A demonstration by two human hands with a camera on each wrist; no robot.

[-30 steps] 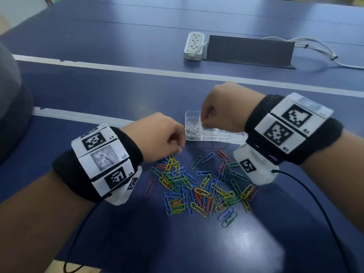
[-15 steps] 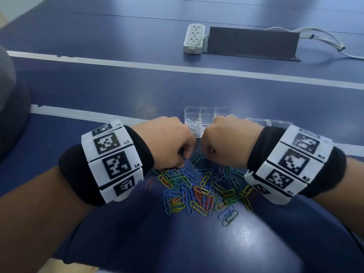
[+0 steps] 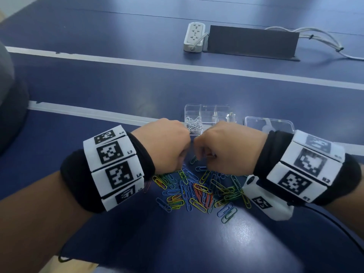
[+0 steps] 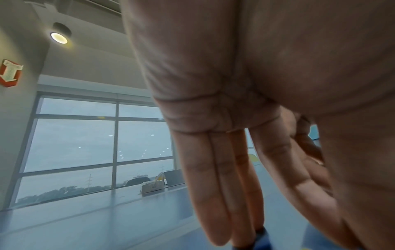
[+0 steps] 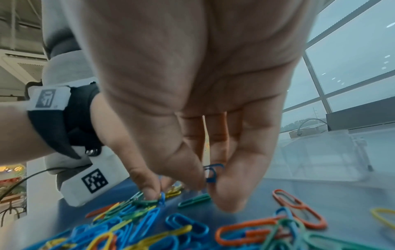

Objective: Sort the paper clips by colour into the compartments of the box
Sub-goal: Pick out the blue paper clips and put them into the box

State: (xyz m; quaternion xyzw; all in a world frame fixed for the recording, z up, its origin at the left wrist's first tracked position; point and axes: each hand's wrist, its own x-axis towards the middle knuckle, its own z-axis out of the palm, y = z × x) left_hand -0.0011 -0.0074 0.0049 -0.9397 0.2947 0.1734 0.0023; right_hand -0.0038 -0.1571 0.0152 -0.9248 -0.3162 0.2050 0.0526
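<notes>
A pile of coloured paper clips lies on the blue table in front of me. Behind it stands the clear compartment box, with silver clips in its left compartment. Both hands hover knuckles-up over the far edge of the pile, almost touching. In the right wrist view my right hand pinches a blue clip just above the table. My left hand points its fingers down into the pile, and its fingertips pinch another blue clip that stands on end.
The box's clear lid lies to the right of the box. A white power strip, a black panel and cables sit at the far side of the table. White lines cross the table.
My right hand has come back from the box down to the pile and picked up a blue clip. My left hand stayed at the pile's far edge.
</notes>
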